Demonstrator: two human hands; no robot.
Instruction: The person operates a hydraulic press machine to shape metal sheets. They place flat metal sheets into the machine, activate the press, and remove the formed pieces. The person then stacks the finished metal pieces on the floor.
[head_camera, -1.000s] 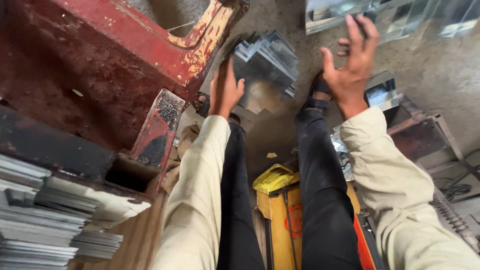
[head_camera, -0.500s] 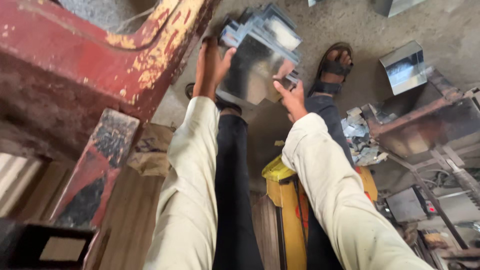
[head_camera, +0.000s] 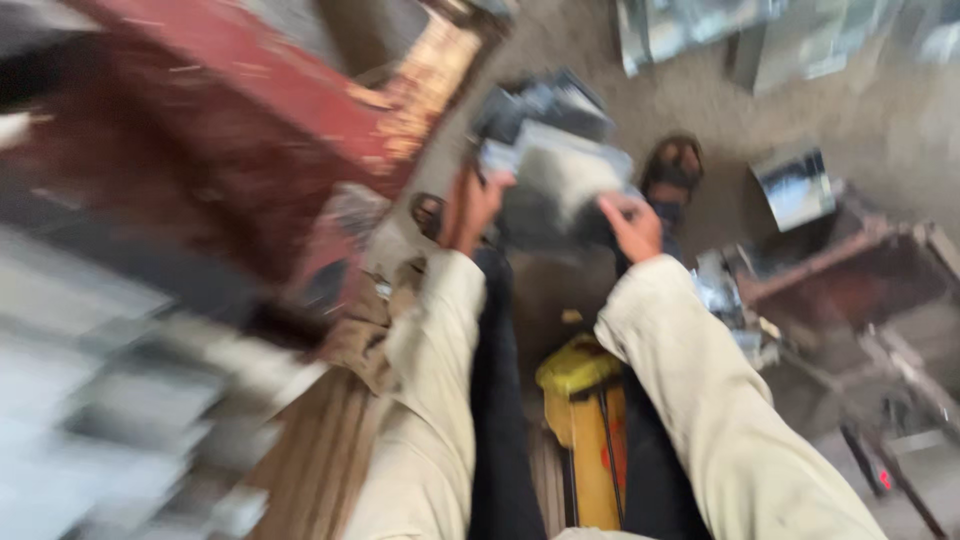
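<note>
Crowding the left edge, a red machine frame (head_camera: 250, 150) leaves a narrow gap of floor (head_camera: 690, 95) ahead of the knees. Both hands hold a grey metal sheet (head_camera: 570, 170) above that gap: left hand (head_camera: 475, 205) clenched on its left edge, right hand (head_camera: 630, 225) on its lower right. The sheet looks shiny, blurred, flat. A yellow tool (head_camera: 585, 420) stands between the legs.
</note>
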